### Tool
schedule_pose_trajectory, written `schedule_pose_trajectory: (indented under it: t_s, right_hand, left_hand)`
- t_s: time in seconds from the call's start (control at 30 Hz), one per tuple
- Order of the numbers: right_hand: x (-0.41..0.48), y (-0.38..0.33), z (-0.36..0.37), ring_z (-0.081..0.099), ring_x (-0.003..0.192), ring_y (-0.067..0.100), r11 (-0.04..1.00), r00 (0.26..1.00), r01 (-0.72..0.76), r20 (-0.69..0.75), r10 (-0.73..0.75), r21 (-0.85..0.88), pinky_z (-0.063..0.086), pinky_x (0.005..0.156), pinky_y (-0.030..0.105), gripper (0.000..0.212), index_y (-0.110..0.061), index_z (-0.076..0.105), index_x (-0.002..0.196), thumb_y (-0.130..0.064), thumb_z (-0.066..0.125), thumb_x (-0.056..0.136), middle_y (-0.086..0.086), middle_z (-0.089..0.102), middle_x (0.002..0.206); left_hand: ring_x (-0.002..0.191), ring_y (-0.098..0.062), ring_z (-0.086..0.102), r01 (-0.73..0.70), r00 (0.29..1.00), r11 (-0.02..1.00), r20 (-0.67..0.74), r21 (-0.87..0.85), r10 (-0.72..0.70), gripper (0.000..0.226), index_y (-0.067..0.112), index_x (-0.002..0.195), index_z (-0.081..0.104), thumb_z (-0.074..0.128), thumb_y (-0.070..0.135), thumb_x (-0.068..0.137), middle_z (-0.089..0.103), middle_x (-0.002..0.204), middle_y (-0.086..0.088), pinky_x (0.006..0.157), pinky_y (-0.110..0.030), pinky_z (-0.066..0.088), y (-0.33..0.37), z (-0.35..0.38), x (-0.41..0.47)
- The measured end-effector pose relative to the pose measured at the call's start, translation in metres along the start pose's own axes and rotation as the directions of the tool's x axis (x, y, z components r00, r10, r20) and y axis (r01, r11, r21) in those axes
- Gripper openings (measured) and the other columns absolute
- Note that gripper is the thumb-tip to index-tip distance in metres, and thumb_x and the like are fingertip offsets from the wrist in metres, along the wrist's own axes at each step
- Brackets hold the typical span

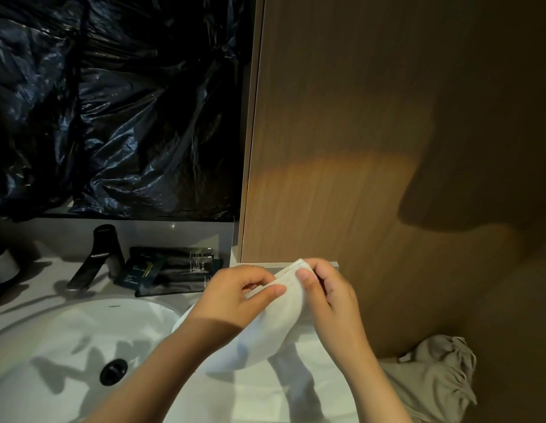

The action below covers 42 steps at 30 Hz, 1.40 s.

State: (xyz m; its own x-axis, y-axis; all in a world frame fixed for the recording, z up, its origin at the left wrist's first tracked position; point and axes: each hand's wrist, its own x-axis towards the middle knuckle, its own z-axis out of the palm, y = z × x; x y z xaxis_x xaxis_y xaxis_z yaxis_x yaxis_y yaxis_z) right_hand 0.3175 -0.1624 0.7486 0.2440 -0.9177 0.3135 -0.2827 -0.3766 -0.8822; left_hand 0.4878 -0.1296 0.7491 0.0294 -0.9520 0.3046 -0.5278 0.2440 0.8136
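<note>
A white towel [267, 328] hangs in a folded bundle above the right side of a white sink [67, 340]. My left hand [232, 297] grips the towel's upper left part, thumb on top. My right hand [329, 297] pinches the towel's top corner between thumb and fingers. The lower part of the towel droops toward the counter; its underside is hidden.
A dark tap [95, 257] stands behind the sink, with black sachets [171, 270] beside it. Black plastic sheeting [113, 102] covers the wall above. A wooden panel [372, 132] rises on the right. Crumpled beige cloth [433, 380] lies at lower right.
</note>
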Motion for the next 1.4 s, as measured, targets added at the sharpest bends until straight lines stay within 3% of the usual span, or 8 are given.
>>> schedule_pose_trajectory:
  t_s: [0.17,0.47,0.6,0.73,0.87,1.03,1.2,1.4]
  right_hand:
    - [0.018,-0.015,-0.017,0.061,0.088,0.009,0.995,0.989,0.094,-0.11,-0.097,-0.036,0.049,0.072,0.02,0.015,-0.023,0.063,0.096,-0.027,0.049,0.1,-0.011,0.064,0.091]
    - [0.061,-0.051,-0.04,0.058,0.091,0.003,0.941,0.919,0.266,-0.239,-0.314,-0.211,0.047,0.075,0.013,0.013,-0.024,0.061,0.099,-0.027,0.049,0.101,-0.012,0.061,0.094]
    - [0.095,-0.086,-0.06,0.058,0.09,0.005,0.88,0.851,0.307,-0.309,-0.424,-0.362,0.048,0.078,0.016,0.017,-0.02,0.062,0.101,-0.03,0.048,0.101,-0.008,0.062,0.097]
    - [0.112,-0.105,-0.08,0.057,0.088,0.001,0.858,0.788,0.335,-0.383,-0.482,-0.389,0.043,0.072,0.005,0.015,-0.023,0.061,0.098,-0.032,0.049,0.101,-0.012,0.061,0.093]
    - [0.113,-0.094,-0.088,0.057,0.089,-0.002,0.862,0.797,0.294,-0.391,-0.46,-0.413,0.042,0.069,0.002,0.013,-0.028,0.06,0.097,-0.033,0.049,0.101,-0.016,0.06,0.091]
    - [0.115,-0.072,-0.102,0.058,0.088,0.002,0.876,0.808,0.218,-0.425,-0.409,-0.43,0.046,0.073,0.014,0.014,-0.026,0.06,0.096,-0.031,0.049,0.101,-0.013,0.061,0.089]
    - [0.123,-0.073,-0.118,0.057,0.084,-0.004,0.881,0.792,0.182,-0.465,-0.394,-0.436,0.039,0.067,0.007,0.014,-0.027,0.059,0.096,-0.033,0.047,0.101,-0.019,0.057,0.086]
    - [0.127,-0.063,-0.124,0.056,0.08,0.002,0.893,0.8,0.145,-0.48,-0.359,-0.426,0.039,0.064,0.012,0.015,-0.024,0.058,0.094,-0.031,0.047,0.102,-0.018,0.056,0.083]
  left_hand:
    - [0.076,-0.003,0.06,0.001,0.994,0.994,0.106,0.11,-0.013,0.027,0.028,0.075,0.074,0.061,0.05,0.084,0.066,0.075,0.014,0.068,-0.016,0.048,-0.005,-0.017,0.006]
    - [0.066,-0.017,0.056,-0.141,0.99,0.969,0.024,0.205,0.139,0.065,0.008,0.073,0.067,0.042,0.068,0.082,0.059,0.07,-0.006,0.066,-0.037,0.05,0.01,-0.045,0.022]
    - [0.067,-0.012,0.057,-0.195,0.979,0.968,-0.037,0.156,0.203,0.061,0.014,0.075,0.071,0.041,0.067,0.081,0.059,0.068,-0.001,0.062,-0.027,0.05,0.033,-0.061,0.045]
    - [0.067,-0.014,0.054,-0.247,0.957,0.948,-0.101,0.2,0.271,0.067,0.007,0.071,0.067,0.039,0.067,0.081,0.057,0.067,-0.005,0.064,-0.026,0.045,0.041,-0.069,0.059]
    - [0.067,-0.014,0.057,-0.198,0.973,0.954,-0.073,0.223,0.219,0.07,0.009,0.074,0.069,0.037,0.071,0.079,0.06,0.071,-0.005,0.064,-0.028,0.048,0.026,-0.07,0.06]
    - [0.066,-0.01,0.058,-0.16,0.983,0.952,-0.05,0.26,0.178,0.066,0.014,0.07,0.07,0.04,0.072,0.077,0.061,0.069,-0.001,0.062,-0.027,0.048,0.002,-0.072,0.061]
    - [0.063,-0.015,0.058,-0.145,0.983,0.93,-0.057,0.338,0.173,0.074,0.008,0.07,0.069,0.037,0.075,0.075,0.062,0.069,-0.006,0.064,-0.034,0.05,-0.003,-0.083,0.078]
    - [0.06,-0.026,0.056,-0.049,0.994,0.884,-0.063,0.464,0.088,0.064,0.001,0.065,0.065,0.051,0.06,0.086,0.061,0.068,-0.017,0.056,-0.031,0.043,-0.023,-0.09,0.09]
